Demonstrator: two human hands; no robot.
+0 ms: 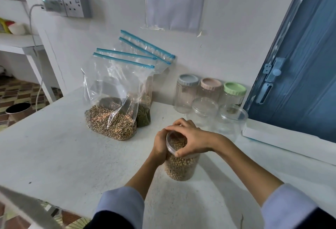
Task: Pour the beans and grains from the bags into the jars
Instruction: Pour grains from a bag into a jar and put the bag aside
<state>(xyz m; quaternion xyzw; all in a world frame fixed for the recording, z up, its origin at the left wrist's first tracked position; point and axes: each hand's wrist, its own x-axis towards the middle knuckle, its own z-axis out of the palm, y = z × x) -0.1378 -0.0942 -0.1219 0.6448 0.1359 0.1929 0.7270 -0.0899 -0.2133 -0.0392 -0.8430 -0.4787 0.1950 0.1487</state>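
Note:
A clear plastic jar (181, 166) full of tan beans stands on the white table (60, 148) in front of me. My left hand (160, 146) grips the jar's upper side. My right hand (189, 137) curls over its clear lid (171, 143) at the rim. Behind, to the left, a zip bag of tan beans (111, 121) leans against a second zip bag of dark green grains (143, 114). Both bags have blue zip strips.
By the wall stand three empty jars with blue lid (188, 80), pink lid (211, 84) and green lid (234, 88), and two clear-lidded jars (204, 112) in front. A white box (283, 141) lies at right, beside a blue door (300, 65).

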